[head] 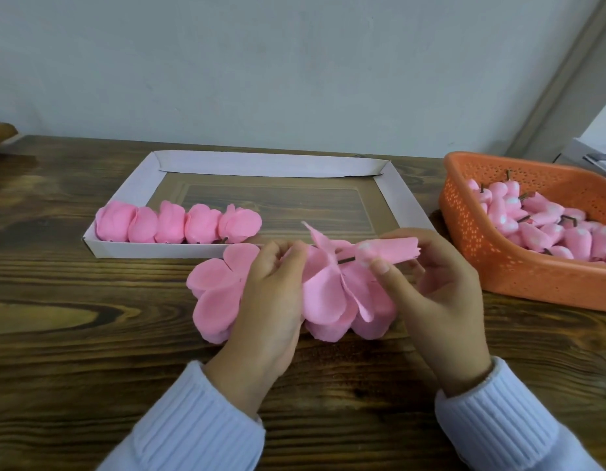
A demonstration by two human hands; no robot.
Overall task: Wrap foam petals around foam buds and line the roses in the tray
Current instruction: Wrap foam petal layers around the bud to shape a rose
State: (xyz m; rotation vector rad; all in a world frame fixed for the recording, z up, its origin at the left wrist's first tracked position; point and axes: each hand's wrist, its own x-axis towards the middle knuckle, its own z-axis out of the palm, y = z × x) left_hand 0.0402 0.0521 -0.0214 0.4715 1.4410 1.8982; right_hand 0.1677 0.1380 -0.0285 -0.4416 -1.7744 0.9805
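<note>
- Pink foam petals (pixel 213 290) lie on the bench (pixel 90 334), my left hand (pixel 271 307) pinching them.
- My right hand (pixel 440 300) grips a bud (pixel 366 253).
- Five roses (pixel 179 224) line the tray (pixel 267 164), near left.

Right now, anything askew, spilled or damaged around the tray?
Minor only: the far wall of the tray sags inward instead of standing, and the rightmost rose in the row has looser, flaring petals. Nothing spilled.

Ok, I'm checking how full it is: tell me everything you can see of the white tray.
The white tray is shallow, rectangular, seemingly card, with low folded walls, lying flat on the wooden table. Wood grain shows at its floor. Five pink roses sit in a row along its near wall, from the left corner.
</note>
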